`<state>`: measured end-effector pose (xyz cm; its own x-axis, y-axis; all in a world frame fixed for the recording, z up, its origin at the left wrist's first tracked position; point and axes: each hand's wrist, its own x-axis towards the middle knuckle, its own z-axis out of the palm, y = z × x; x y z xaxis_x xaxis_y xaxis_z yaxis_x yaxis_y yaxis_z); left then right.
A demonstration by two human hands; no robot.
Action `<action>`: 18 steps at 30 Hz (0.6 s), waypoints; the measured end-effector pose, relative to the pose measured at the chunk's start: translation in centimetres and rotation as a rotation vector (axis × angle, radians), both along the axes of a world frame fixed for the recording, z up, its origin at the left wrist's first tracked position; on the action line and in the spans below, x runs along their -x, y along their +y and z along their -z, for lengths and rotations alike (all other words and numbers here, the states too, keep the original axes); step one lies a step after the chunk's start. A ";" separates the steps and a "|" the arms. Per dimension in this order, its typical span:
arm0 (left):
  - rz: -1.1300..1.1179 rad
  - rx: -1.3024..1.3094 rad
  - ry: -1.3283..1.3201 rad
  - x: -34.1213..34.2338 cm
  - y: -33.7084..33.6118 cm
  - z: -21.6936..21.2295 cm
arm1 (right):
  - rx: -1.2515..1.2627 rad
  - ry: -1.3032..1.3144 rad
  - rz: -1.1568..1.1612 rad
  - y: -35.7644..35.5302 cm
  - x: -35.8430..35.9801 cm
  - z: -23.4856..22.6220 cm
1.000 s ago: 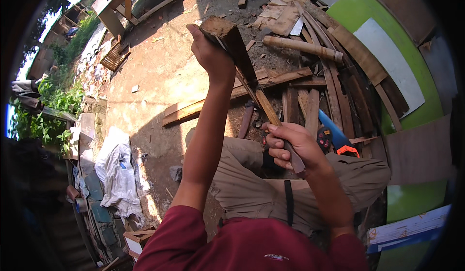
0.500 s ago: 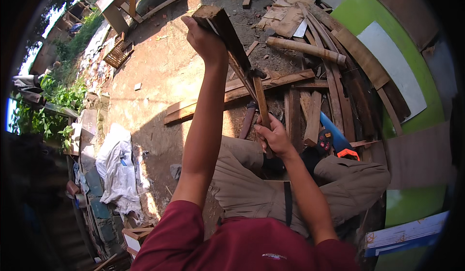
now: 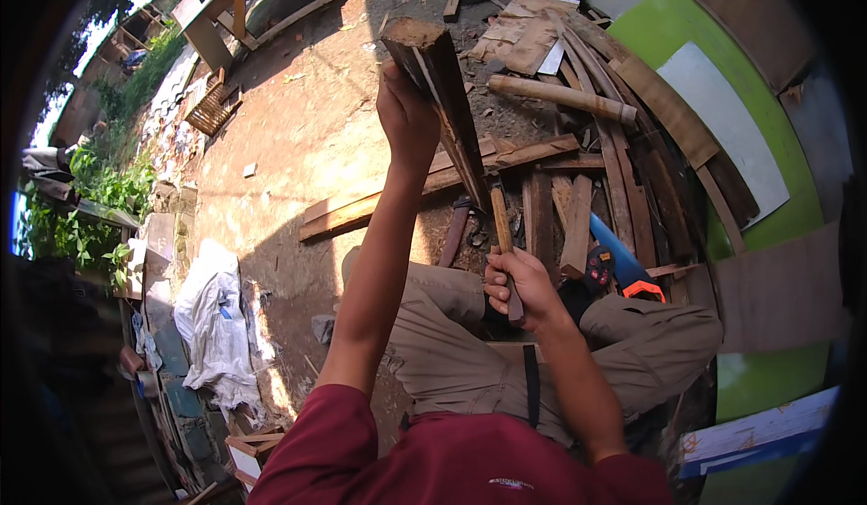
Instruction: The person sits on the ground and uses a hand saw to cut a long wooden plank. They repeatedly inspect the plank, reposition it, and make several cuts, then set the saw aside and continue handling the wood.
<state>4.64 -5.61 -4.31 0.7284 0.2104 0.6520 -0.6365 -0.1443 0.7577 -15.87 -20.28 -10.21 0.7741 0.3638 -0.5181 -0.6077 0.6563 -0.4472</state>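
My left hand (image 3: 408,116) is wrapped round the upper part of a dark wooden beam (image 3: 456,107), held up at a slant with its cut end away from me. A pale split or strip runs along the beam's side. Lower and to the right, my right hand (image 3: 524,290) grips the wooden handle of a hammer (image 3: 502,220). The hammer's head is hard to make out against the dark wood near the beam's lower end. Beneath them on the ground lies another tool with a reddish-brown handle (image 3: 454,237).
Beside my leg rests a handsaw (image 3: 617,250) with a blue blade and orange handle. Timber offcuts (image 3: 578,225) and a bamboo pole (image 3: 562,98) are heaped at the right, near green panels (image 3: 768,98). A long plank (image 3: 352,211) lies ahead; a white sack (image 3: 217,324) is at left.
The beam and my left hand have shifted right, and the beam stands steeper. My right hand has come down a little with the hammer, whose head showed clearly against the beam before.
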 end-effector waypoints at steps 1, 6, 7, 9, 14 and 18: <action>-0.054 0.035 -0.019 0.7 -1.1 -0.2 | -0.037 0.008 -0.009 0.5 0.5 -1.3; -0.174 -0.038 -0.174 2.7 -3.0 -0.2 | -0.164 -0.047 -0.023 1.9 0.9 -5.5; -0.171 -0.063 -0.219 3.2 -3.1 -0.2 | -0.170 -0.060 -0.032 1.9 0.8 -6.0; -0.172 -0.113 -0.307 4.1 -3.2 -0.2 | -0.167 -0.050 -0.042 1.3 1.3 -6.6; 0.025 -0.160 -0.167 5.9 -2.5 0.9 | -0.135 -0.019 -0.102 -0.2 3.1 -9.2; 0.151 -0.142 -0.259 6.1 -2.6 2.1 | -0.222 0.021 -0.195 -1.9 3.6 -10.1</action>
<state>-1.50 -8.22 -6.38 0.5508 0.0069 0.8346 -0.8275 -0.1262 0.5471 -19.46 -22.21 -0.15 0.6685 0.6108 -0.4242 -0.7395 0.6064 -0.2923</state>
